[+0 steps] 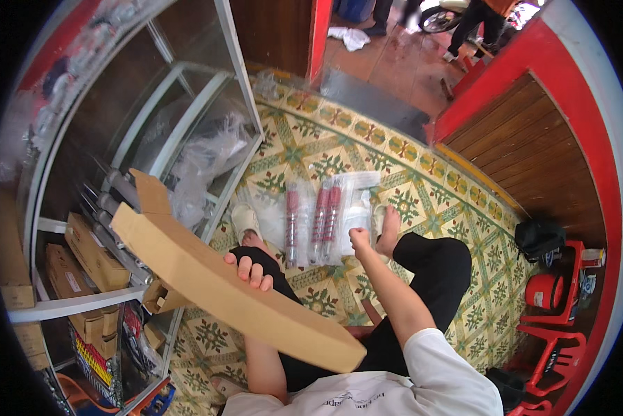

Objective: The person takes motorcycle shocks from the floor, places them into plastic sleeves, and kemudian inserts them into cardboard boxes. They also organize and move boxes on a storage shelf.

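Observation:
A long cardboard box (238,291) with an open end flap lies slantwise before my chest; my left hand (249,271) grips it, fingertips over its far edge, the palm hidden behind it. My right hand (360,240) is curled into a fist above the floor; whether anything small is inside cannot be told. Beyond it, between my feet, a red shock absorber (292,223) in clear plastic lies on the patterned tiles. Two more red shock absorbers (326,221) in plastic lie side by side to its right. White plastic wrapping (357,216) lies next to them, close to my right fist.
At left stands a metal-framed shelf (83,304) with cardboard boxes (96,255), metal fork tubes and plastic bags (207,151). Red plastic chairs (556,359) and a red bucket (544,291) line the right wall. People stand beyond the doorway near a motorcycle (439,20).

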### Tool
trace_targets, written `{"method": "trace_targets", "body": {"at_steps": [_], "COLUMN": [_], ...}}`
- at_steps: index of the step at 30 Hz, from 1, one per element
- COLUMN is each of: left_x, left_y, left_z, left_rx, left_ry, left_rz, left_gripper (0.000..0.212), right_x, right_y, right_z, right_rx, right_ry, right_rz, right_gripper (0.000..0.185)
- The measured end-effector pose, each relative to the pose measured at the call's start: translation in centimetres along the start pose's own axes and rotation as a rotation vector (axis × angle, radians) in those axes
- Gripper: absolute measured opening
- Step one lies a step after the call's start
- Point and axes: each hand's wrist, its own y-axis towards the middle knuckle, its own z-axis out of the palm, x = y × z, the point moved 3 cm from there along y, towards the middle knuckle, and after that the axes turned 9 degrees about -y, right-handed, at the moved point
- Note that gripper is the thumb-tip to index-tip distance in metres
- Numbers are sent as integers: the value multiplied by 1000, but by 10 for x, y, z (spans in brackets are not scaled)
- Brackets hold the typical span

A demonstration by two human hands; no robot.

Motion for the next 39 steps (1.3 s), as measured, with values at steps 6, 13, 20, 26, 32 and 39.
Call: {"method": "trace_targets", "body": {"at_steps": [6, 13, 20, 26, 32, 39], "left_x": [-28, -44, -37, -27, -20, -20], "left_y": [9, 12, 18, 21, 24, 23], "left_z": [-12, -18, -30, -32, -33, -35], "left_rx": [-51, -153, -174, -172, -212, -247], "left_ry": [-127, 45, 41, 65, 80, 98], "left_rz": [-16, 22, -15, -31, -84, -101], "left_gripper": [36, 32, 32, 35, 34, 33], "right_x": [-108, -156, -182, -159, -132, -106], "right_y": [17, 33, 84, 80, 61, 51], "right_z": [84, 136, 140, 139, 123, 113], "right_rx": [2, 44, 32, 125, 111, 150], "right_ry": [-430, -97, -202, -341, -530, -720], "right_rz": [94, 171, 223, 228, 92, -29], "right_gripper": [49, 66, 47, 56, 72, 73]}}
